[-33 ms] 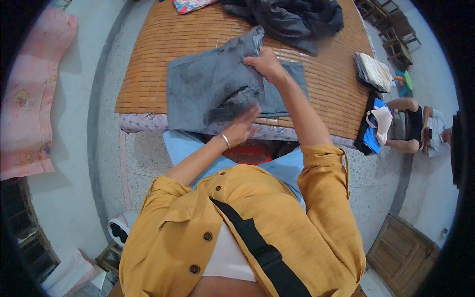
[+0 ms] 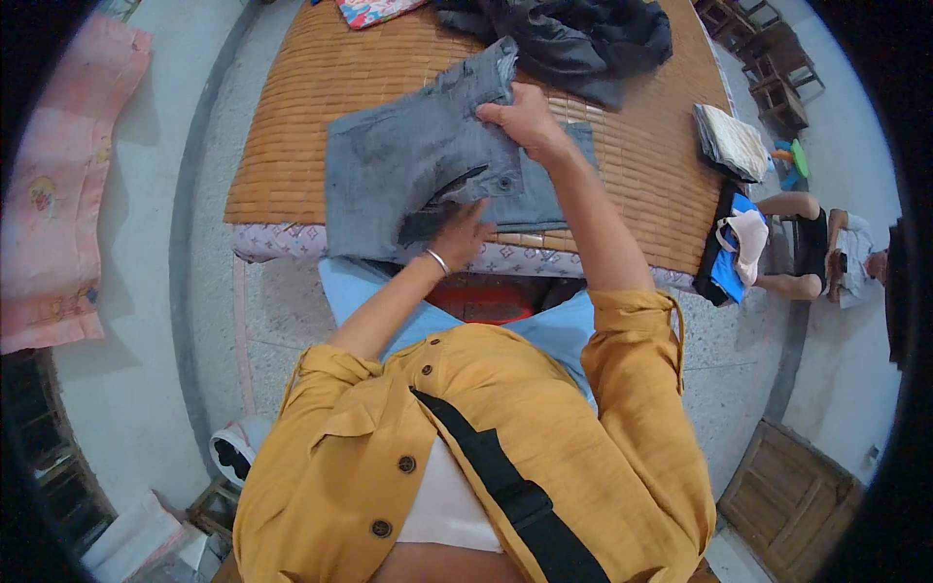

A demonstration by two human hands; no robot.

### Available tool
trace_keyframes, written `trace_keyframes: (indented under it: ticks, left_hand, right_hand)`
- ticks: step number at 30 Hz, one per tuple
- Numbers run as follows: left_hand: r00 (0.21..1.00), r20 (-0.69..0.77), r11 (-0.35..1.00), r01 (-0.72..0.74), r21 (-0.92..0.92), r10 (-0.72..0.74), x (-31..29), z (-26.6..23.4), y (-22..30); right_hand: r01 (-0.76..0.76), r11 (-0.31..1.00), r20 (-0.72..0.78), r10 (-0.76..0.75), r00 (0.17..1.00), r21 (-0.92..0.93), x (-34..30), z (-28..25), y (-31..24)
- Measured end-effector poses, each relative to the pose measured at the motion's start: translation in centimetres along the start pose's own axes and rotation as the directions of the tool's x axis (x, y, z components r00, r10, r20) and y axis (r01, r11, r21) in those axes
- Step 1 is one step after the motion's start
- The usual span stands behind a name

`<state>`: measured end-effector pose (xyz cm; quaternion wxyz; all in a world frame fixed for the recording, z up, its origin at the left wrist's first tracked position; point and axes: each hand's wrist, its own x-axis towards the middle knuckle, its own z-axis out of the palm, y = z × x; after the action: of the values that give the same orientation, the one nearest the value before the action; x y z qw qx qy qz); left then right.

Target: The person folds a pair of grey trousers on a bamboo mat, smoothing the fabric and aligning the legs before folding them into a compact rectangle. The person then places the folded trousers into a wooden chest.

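Trousers: grey trousers [image 2: 379, 175] lie near the front edge of the bamboo mat [image 2: 282, 146], between the hands and to their left.
Long axis: left to right across the mat; the waist edge faces right, and a lower layer reaches out to the right beneath it.
Right hand: the right hand [image 2: 530, 119] has its grip pinched on the waist edge, thumb on top, at the far part of that edge.
Left hand: the left hand [image 2: 466, 236] is at the near corner of the waist, its fingers against the cloth; whether they grasp it, I cannot tell.
Nearer hand: the left to the near corner, the right to the far one.
Trouser cloth: creased, denim-like, faded unevenly, with a dark gap near the waist button.
Mat: flat, glossy brown slats over patterned cloth [image 2: 282, 241].
Beyond: a dark, crumpled garment [image 2: 583, 44].
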<state>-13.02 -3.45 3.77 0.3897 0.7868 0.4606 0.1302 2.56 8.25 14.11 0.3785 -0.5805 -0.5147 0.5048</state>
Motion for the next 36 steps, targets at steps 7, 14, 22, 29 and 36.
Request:
trace_keyframes:
  ticks: [7, 14, 22, 29, 36]
  left_hand:
    - [0.994, -0.06, 0.882, 0.106, 0.459, -0.089, -1.1, -2.3, -10.5]
    - [0.922, -0.371, 0.898, 0.067, 0.435, 0.111, -2.1, -1.7, -15.1]
    - [0.892, -0.427, 0.898, 0.061, 0.435, 0.146, -2.8, -2.3, -17.3]
    - [0.878, -0.457, 0.898, 0.077, 0.432, 0.144, -3.5, -3.1, -18.5]
    - [0.87, -0.473, 0.901, 0.083, 0.425, 0.143, -4.0, -3.4, -19.1]
  right_hand:
    - [-0.042, 0.999, -0.125, 0.045, 0.991, 0.027, -5.0, -8.8, 4.5]
    - [-0.258, 0.956, -0.31, 0.289, 0.906, 0.138, -6.3, -10.3, 17.6]
    - [-0.125, 0.985, -0.317, 0.08, 0.945, -0.123, -5.4, -10.6, 19.5]
    - [-0.087, 0.995, -0.313, 0.068, 0.947, -0.047, -3.9, -9.8, 20.5]
    - [-0.107, 0.979, -0.33, 0.045, 0.943, -0.172, -4.5, -8.4, 19.3]
